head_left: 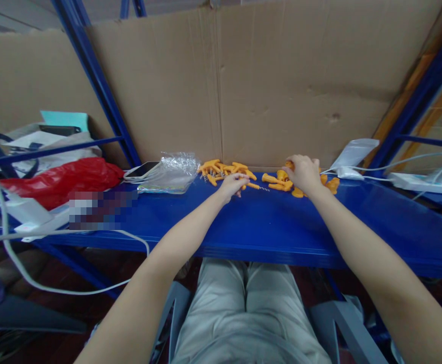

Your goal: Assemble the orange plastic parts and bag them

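My left hand (231, 187) is closed on an orange-handled corkscrew (253, 186), whose thin metal spiral points right. Just beyond that hand lies a heap of orange corkscrews (210, 168), some with their metal spirals showing. On the right, my right hand (303, 172) reaches over a pile of loose orange plastic pieces (279, 181). Its fingers are curled around one orange plastic piece (290, 165) at the fingertips, mostly hidden by the hand. More orange pieces show on both sides of that wrist.
The blue shelf top (259, 227) meets a cardboard wall (281, 91). Left of the heap lie a clear plastic bag (171, 174), a phone (144, 171) and a red bag (69, 179). A white cable (27, 275) hangs over the front edge. A power strip (429, 183) is at right.
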A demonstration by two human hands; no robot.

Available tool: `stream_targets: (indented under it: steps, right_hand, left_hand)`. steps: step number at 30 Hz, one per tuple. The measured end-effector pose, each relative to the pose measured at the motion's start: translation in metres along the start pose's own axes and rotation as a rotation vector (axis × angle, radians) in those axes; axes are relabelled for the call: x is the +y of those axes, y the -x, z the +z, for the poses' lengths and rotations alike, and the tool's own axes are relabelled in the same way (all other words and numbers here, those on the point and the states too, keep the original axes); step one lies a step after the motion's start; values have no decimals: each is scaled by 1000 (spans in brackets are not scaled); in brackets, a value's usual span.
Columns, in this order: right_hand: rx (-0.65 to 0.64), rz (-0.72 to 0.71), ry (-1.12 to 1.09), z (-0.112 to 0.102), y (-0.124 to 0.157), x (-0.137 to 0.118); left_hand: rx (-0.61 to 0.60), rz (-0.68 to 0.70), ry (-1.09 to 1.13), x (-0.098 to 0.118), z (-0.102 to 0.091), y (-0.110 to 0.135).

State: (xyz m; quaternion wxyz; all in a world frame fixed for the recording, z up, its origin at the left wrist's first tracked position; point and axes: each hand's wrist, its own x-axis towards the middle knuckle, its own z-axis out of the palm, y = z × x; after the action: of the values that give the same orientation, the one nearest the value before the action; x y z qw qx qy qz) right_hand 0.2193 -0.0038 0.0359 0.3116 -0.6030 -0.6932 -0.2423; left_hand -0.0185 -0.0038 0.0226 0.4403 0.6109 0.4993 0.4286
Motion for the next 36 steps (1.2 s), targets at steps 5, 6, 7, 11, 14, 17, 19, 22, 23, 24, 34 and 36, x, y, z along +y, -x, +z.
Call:
stream_targets:
  steps: [5,6,7,11,14,17,19,22,23,24,34,36]
  right_hand:
    - [-56,109,-96,1,-7,22]
    - [-84,115,-91,0,-7,24]
    - [-120,124,-76,-1,-6,25]
    - [-303,170,15,-6,-3,20]
    - [-391,179,55,-9,-2,15]
    - [-424,180,87,-9,-3,17]
    - [-452,173,122,-9,-4,20]
    - [-505,164,168,-11,-4,23]
    - [-518,160,176,-13,-4,23]
    - [-527,155,179,-15,-4,22]
    - [-621,140,191,-23,-2,15]
    - [-617,111,186,-18,-2,16]
  left_hand:
    - [21,10,20,3,-1,2]
    - [24,13,21,4,-1,2]
    - [28,17,21,4,-1,3]
    - [36,28,16,5,-1,3]
    - [35,25,15,6,-1,4]
    - [33,20,11,6,-1,5]
    - [33,21,13,6,0,6]
    - [40,26,21,6,0,6]
    - [43,26,25,6,0,6]
    - [46,26,28,6,0,6]
    - [51,43,50,6,0,6]
    - [53,45,53,6,1,6]
